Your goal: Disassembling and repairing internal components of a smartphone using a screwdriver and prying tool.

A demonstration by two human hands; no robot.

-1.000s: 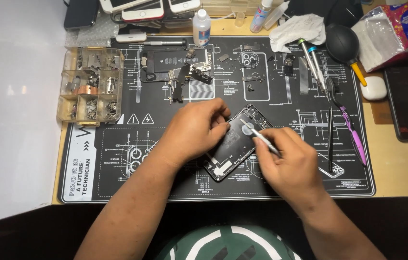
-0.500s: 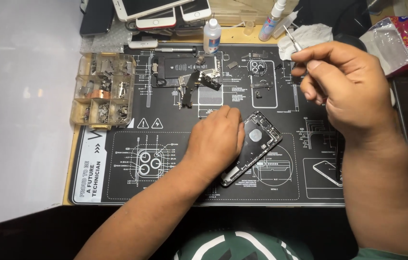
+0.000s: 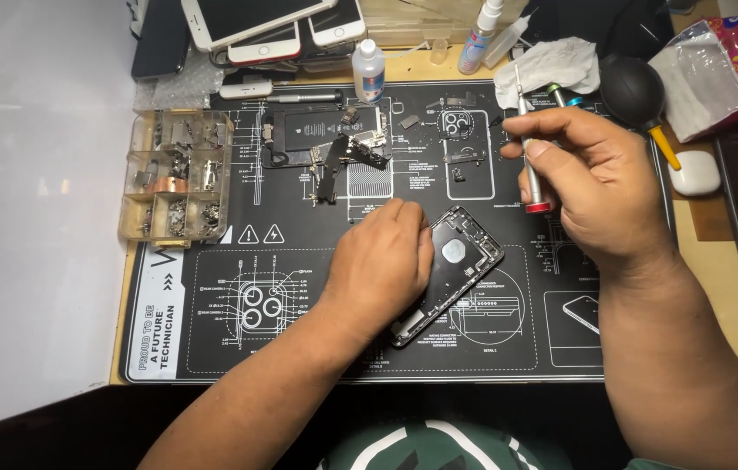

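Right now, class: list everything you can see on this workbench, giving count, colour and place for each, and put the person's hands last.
Opened phone housing: one, black, mat centre, tilted.
Repair mat: one, black with white diagrams, covering the bench.
Parts tray: one, clear, compartments of small metal parts, mat's left edge.
Loose phone parts: several, dark, upper mat.
Phones: several, white, stacked top left.
Small bottles: two, clear, top edge.
Cloth: one, white, top right.
Air blower: one, black, yellow nozzle, top right.
Left hand: rests on the housing.
Right hand: holds a slim screwdriver, silver, red end, upright.
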